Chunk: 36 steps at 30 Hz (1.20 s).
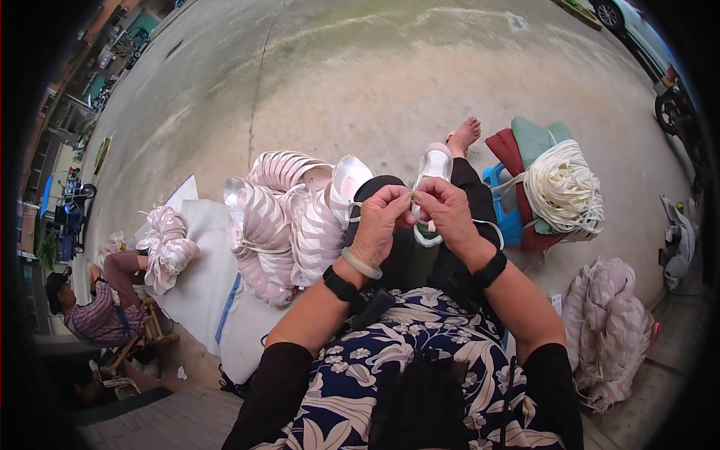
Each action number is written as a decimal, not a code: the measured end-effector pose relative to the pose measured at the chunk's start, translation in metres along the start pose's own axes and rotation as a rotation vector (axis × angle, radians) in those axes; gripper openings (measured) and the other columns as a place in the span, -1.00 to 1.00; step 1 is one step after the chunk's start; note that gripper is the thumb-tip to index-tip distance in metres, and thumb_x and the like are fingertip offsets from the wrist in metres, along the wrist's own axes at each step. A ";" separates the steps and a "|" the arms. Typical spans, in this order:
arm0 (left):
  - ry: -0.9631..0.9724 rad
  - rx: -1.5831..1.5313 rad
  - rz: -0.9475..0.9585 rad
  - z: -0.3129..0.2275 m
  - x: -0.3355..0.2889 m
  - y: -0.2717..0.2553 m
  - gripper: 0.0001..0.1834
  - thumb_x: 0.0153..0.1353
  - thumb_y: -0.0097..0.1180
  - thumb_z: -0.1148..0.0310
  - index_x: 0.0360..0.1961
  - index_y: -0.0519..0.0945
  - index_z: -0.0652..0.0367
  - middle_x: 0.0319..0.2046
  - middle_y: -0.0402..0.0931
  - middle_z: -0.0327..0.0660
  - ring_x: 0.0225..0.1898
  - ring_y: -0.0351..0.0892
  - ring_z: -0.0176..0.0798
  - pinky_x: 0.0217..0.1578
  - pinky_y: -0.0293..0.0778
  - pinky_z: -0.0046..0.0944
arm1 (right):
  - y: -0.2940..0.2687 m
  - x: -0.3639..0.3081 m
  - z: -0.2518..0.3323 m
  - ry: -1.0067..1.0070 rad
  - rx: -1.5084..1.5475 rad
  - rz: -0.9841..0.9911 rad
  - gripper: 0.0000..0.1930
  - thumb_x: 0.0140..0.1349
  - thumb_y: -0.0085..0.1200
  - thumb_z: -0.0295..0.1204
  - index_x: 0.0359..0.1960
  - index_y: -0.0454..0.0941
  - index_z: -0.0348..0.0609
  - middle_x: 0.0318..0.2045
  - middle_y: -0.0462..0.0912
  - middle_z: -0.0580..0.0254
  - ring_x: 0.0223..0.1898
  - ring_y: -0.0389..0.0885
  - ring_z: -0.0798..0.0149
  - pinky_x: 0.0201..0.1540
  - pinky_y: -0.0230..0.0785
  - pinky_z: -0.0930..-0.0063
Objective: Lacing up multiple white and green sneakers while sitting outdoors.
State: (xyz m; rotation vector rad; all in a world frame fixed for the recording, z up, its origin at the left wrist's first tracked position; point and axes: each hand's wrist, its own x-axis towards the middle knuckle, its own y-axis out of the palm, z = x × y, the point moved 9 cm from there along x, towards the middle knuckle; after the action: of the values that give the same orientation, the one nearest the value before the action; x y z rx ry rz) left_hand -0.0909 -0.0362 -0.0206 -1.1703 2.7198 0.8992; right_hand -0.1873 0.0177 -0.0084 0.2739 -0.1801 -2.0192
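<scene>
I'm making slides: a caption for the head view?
Left hand and right hand pinch close together over a pale shoe.

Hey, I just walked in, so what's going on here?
A seated person is pinching a thin white lace between the fingers of the left hand and right hand, just over a pale shoe. Stacked pink-and-white shoe pieces lie to the left; a big bundle of white laces is on the right, by a blue stool. Another person sits farther left.
</scene>
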 end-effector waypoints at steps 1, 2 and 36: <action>-0.009 0.018 0.007 0.002 -0.001 0.001 -0.86 0.18 0.05 0.34 -0.33 0.50 0.18 -0.52 0.48 -0.34 -0.57 0.44 -0.49 -0.54 0.37 -0.51 | 0.001 -0.001 -0.002 0.005 -0.001 -0.004 -0.92 0.17 0.03 -0.46 -0.37 0.48 -0.20 -0.60 0.46 0.45 -0.62 0.35 0.63 -0.57 0.21 0.79; -0.014 0.017 0.008 0.004 -0.002 0.001 -0.86 0.18 0.05 0.34 -0.33 0.50 0.18 -0.52 0.48 -0.34 -0.57 0.44 -0.49 -0.54 0.37 -0.51 | 0.002 -0.001 -0.005 0.017 0.022 -0.012 -0.93 0.17 0.03 -0.47 -0.39 0.47 -0.21 -0.60 0.46 0.44 -0.62 0.36 0.63 -0.58 0.21 0.78; 0.050 0.190 -0.083 -0.003 0.007 -0.017 -0.88 0.18 0.04 0.37 -0.41 0.50 0.19 -0.60 0.43 -0.36 -0.69 0.30 -0.58 -0.67 0.21 -0.59 | -0.003 0.011 -0.013 0.127 0.059 -0.081 -0.83 0.18 -0.01 -0.51 -0.22 0.47 -0.33 -0.49 0.55 0.27 -0.55 0.47 0.55 -0.44 0.35 0.72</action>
State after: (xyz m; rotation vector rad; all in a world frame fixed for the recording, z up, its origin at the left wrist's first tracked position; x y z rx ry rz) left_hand -0.0841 -0.0516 -0.0278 -1.2718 2.6995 0.5945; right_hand -0.1907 0.0088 -0.0230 0.4520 -0.1514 -2.0711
